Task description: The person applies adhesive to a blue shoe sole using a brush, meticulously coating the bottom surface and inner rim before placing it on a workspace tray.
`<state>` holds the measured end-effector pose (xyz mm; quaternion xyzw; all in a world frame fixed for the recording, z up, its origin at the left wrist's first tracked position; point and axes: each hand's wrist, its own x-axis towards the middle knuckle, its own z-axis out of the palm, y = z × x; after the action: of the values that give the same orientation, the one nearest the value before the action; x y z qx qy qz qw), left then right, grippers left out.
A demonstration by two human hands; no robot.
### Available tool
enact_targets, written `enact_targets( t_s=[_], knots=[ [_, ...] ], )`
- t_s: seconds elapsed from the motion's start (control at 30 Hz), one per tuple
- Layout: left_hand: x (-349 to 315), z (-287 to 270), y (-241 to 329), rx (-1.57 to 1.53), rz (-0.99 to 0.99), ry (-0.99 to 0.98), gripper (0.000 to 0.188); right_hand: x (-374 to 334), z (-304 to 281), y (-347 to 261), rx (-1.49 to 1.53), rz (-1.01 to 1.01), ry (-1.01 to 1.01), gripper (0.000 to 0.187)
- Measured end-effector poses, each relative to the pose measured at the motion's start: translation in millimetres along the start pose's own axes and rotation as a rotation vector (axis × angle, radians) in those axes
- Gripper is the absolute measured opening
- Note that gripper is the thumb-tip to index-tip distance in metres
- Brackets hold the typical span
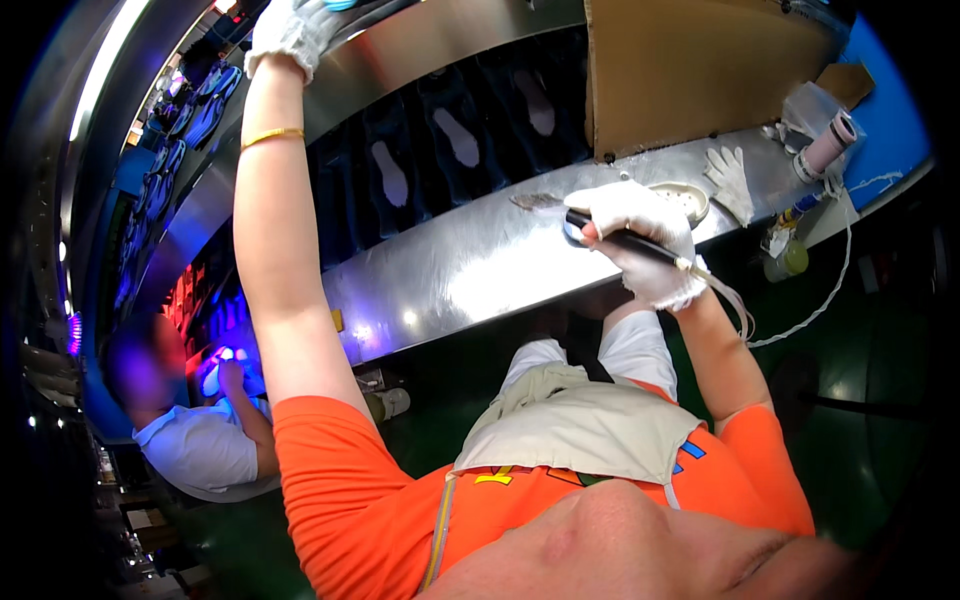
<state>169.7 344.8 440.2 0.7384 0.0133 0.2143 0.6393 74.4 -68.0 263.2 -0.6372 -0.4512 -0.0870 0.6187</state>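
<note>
My left hand (292, 35), in a white knit glove, reaches far up over the metal ledge, beside a light blue thing (340, 4). The top edge cuts off its fingertips, so its grip is unclear. My right hand (645, 225), also gloved, is closed around a slim black-handled tool (640, 243) above the metal bench. A pale strap hangs below that hand. A small blue round thing (573, 232) shows at the tool's far end. Just behind the hand sits a shallow pale dish (697, 213). A dark grey smudge or tuft (537, 201) lies on the bench to its left.
Beyond the bench (430, 310), a dark channel holds several pale sole-shaped pieces (456, 137). A cardboard sheet (700, 75) stands at right. Near it are a spare glove (730, 183), a pink bottle (825, 150) and a white cord. Blue footwear (205, 115) lines the left; a co-worker (205, 445) sits there.
</note>
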Motion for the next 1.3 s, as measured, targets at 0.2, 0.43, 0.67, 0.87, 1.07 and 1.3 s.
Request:
enact_targets(
  t_s=[0.2, 0.43, 0.67, 0.87, 1.07, 1.3],
  knots=[
    [22, -62, -21, 1.658, 0.016, 0.57, 0.067, -17, -8, 23, 0.131, 0.2, 0.087, 0.024],
    [-27, -247, -20, 1.34, -0.317, 0.626, 0.06, -26, 13, 34, 0.32, 0.471, 0.083, 0.025],
    [-117, -166, 17, 1.056, 0.132, 0.529, 0.041, -32, 4, 32, -0.084, 0.044, -0.01, 0.019],
    [-194, -39, -2, 0.369, 0.198, 0.5, 0.053, -44, 2, 18, -0.19, -0.146, -0.033, 0.019],
    [-187, -29, -36, -0.033, -0.02, 0.273, 0.04, -59, 19, 0, 0.105, 0.141, -0.001, 0.016],
    [-263, 47, -102, -0.905, -0.057, -0.205, 0.042, -67, 14, 6, 0.596, 0.619, 0.215, 0.022]
  ],
)
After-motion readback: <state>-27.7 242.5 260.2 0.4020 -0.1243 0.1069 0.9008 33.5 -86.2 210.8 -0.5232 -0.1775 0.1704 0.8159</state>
